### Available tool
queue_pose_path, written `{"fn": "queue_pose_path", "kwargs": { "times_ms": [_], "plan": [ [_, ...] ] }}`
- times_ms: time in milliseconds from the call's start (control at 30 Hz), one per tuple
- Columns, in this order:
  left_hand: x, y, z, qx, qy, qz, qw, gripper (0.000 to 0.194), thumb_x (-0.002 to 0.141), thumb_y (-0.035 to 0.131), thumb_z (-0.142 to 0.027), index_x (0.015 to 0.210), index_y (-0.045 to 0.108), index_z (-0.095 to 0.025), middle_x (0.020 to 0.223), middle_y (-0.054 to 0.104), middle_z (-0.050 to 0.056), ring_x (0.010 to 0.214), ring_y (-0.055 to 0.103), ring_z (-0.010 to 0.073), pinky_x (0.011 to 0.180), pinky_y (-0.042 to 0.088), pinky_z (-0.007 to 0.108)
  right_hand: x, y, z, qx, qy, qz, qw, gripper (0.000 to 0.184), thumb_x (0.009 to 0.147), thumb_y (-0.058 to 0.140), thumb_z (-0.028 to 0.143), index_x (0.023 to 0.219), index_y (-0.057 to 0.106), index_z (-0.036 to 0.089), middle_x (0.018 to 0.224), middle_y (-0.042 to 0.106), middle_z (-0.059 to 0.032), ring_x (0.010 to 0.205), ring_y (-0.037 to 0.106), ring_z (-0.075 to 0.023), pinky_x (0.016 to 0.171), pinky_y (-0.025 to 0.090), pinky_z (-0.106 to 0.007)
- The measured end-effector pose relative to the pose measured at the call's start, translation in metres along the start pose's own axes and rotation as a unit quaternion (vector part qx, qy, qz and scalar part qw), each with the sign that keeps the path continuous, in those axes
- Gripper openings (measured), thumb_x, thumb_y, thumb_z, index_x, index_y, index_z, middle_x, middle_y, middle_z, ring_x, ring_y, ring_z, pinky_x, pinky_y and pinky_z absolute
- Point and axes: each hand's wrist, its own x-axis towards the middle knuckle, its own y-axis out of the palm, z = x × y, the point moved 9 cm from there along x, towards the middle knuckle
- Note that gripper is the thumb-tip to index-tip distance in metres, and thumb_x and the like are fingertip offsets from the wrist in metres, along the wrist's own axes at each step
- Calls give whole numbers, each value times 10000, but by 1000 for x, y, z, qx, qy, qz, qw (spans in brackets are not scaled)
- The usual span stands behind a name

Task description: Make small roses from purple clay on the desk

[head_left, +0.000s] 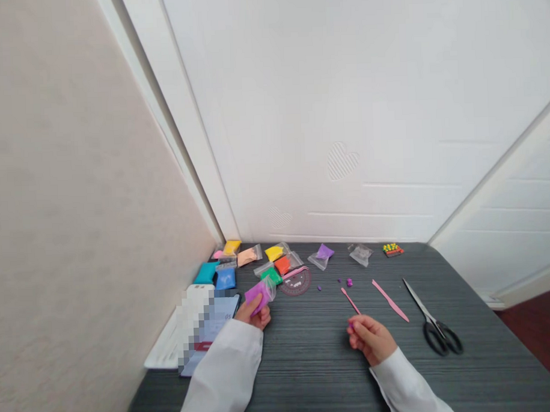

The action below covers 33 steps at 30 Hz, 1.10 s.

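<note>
My left hand is closed around a small clear bag of magenta-purple modelling clay, raised over the table's left part. Farther right, my right hand pinches a tiny bit of purple clay between thumb and fingertips. Just beyond those fingers lies a thin pink modelling tool; whether the hand touches it I cannot tell. Small purple clay balls rest on the dark table behind it. A pink clay knife lies to the right of the thin tool.
Scissors with black handles lie at the right. Bags of coloured clay, among them a blue one and a lilac one, line the back left. A phone-like device sits by the left wall. Back right holds a small red-and-yellow piece.
</note>
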Motion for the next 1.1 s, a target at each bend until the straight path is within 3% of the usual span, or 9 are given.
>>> {"fn": "queue_pose_path", "kwargs": {
  "times_ms": [200, 467, 767, 933, 1100],
  "plan": [
    [3, -7, 4, 19, 5, -15, 1000, 293, 868, 512, -308, 1108, 528, -139, 1073, 576, 80, 892, 589, 183, 745, 516, 373, 7, -8, -12, -34, 29, 39, 998, 264, 871, 523, 312, 1077, 542, 147, 1036, 580, -58, 853, 584, -160, 722, 508, -353],
    [0, -10, -4, 93, 52, -74, 992, 299, 868, 515, -291, 1127, 516, -142, 1070, 574, 78, 875, 592, 177, 727, 523, 361, 12, -22, -12, -25, 33, 10, 999, 308, 879, 503, 353, 1111, 527, 151, 1071, 568, -69, 883, 581, -172, 741, 502, -370],
    [-13, -3, -26, 217, 127, -155, 955, 291, 860, 531, -270, 1121, 515, -142, 1044, 578, 69, 834, 595, 162, 697, 527, 337, 12, -22, -6, -56, -7, -18, 998, 278, 886, 491, 334, 1104, 543, 171, 1108, 556, -56, 947, 568, -196, 780, 491, -371],
    [-23, 6, -33, 249, 154, -169, 941, 272, 863, 525, -259, 1106, 516, -137, 1002, 590, 62, 787, 599, 148, 668, 527, 318, 12, -9, -5, -100, -1, 20, 995, 295, 877, 510, 329, 1119, 527, 161, 1106, 557, -71, 918, 573, -181, 767, 498, -380],
    [-25, 11, -36, 274, 163, -173, 932, 211, 870, 516, -264, 1024, 536, -122, 788, 580, 4, 551, 528, 72, 477, 464, 204, 10, 2, -14, -159, 36, 78, 984, 302, 879, 506, 343, 1110, 527, 150, 1057, 574, -65, 866, 585, -166, 728, 507, -361]
  ]
}}
